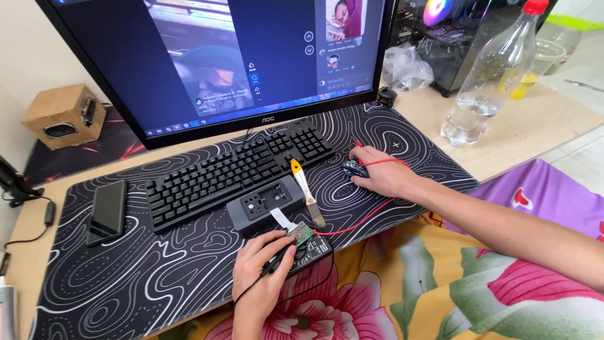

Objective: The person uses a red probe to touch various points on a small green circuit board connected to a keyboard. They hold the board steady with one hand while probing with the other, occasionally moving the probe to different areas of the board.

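Two hands share the work on the wide black desk mat with white contour lines [157, 264]. My right hand [385, 174], at three o'clock, is cupped over the small black computer mouse [355, 168], where a thin red wire [368, 217] crosses. My left hand [261, 267], at six o'clock, pinches a slim black probe [277, 261] with its tip on the small green circuit board [302, 233], which lies on a black tester [311, 250] just below the grey rectangular device casing [265, 204]. I judge a steady, light touch matters, with my wrist braced on the mat so the tip cannot slip. At one o'clock, the clear plastic bottle with a red cap [487, 82] holds a little water at its bottom. A yellow-handled flat pry tool [306, 190] lies beside the casing.
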